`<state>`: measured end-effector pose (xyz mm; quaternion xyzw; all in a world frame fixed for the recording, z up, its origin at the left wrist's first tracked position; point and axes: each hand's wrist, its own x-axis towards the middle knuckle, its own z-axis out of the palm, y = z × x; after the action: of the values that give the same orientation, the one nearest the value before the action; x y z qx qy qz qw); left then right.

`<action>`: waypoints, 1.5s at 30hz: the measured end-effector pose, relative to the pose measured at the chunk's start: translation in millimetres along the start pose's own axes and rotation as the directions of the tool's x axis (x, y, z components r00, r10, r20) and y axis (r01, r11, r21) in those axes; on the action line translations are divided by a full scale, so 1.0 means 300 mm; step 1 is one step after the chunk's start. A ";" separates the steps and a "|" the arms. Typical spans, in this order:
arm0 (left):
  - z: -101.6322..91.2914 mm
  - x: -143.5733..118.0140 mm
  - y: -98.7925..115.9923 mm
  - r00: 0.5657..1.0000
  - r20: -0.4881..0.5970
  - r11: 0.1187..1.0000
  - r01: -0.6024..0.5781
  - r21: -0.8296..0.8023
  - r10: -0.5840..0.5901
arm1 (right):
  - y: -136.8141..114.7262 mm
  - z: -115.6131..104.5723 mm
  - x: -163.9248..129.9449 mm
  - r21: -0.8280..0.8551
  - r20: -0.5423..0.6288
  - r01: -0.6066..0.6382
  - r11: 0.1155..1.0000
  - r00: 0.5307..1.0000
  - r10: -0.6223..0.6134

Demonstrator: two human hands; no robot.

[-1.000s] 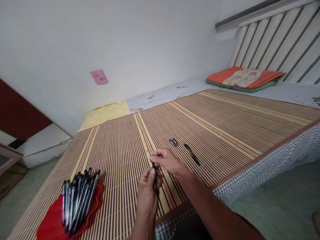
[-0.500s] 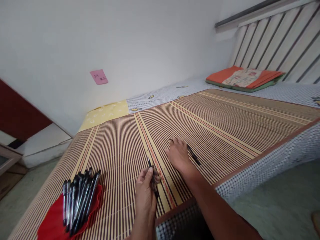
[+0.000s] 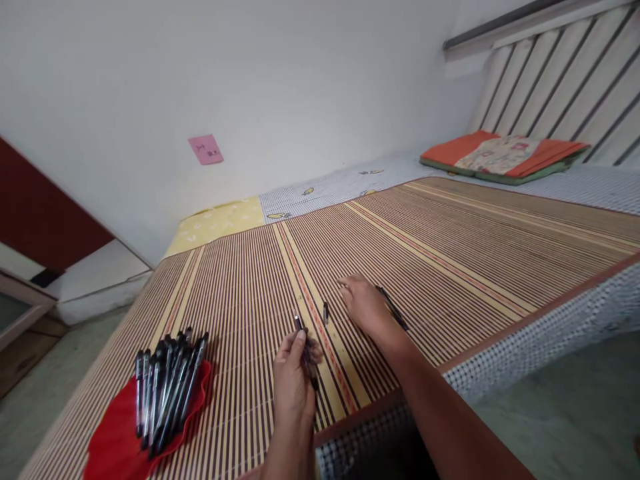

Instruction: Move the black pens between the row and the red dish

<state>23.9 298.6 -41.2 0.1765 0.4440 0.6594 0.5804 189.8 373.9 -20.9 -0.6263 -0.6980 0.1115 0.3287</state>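
My left hand is closed around a pen, its pale upper end pointing up and away from me. A small dark pen cap sits on the striped mat between my two hands. Just right of the cap is my right hand, fingers stretched out to the left over the mat, with nothing visible in them. Beyond its right edge lie black pens, partly covered by the hand, so I cannot tell how many.
Several black-capped clear pens lie bunched on a red scalloped cloth at the left. The striped mat covers a bed. A folded orange cloth lies near the white slatted headboard. A pink note is on the wall.
The pen cap now shows on the mat between the hands, where none was visible before. My right hand's fingers have straightened a little; the left hand still grips the pen. The view has shifted slightly.
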 end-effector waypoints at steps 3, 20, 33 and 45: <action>-0.002 0.000 0.003 1.000 -0.011 1.000 -0.017 0.010 0.017 | -0.055 0.053 -0.025 -0.001 0.206 0.129 0.992 0.970 -0.126; -0.001 -0.016 -0.002 0.996 0.084 0.995 -0.042 0.092 0.034 | -0.060 0.062 0.002 0.647 0.065 -0.140 0.750 0.990 0.128; -0.011 -0.015 -0.028 0.989 0.146 0.972 -0.066 0.228 0.033 | -0.123 -0.007 -0.008 0.938 0.174 -0.203 0.281 0.977 0.123; 0.013 -0.030 -0.006 0.982 0.180 0.989 -0.072 0.128 0.048 | -0.118 -0.010 -0.027 0.850 0.349 -0.257 0.460 0.929 -0.126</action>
<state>30.2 291.6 -38.0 0.2861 0.4286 0.6272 0.5841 163.4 358.8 -1.1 -0.3591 -0.5607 0.5830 0.4655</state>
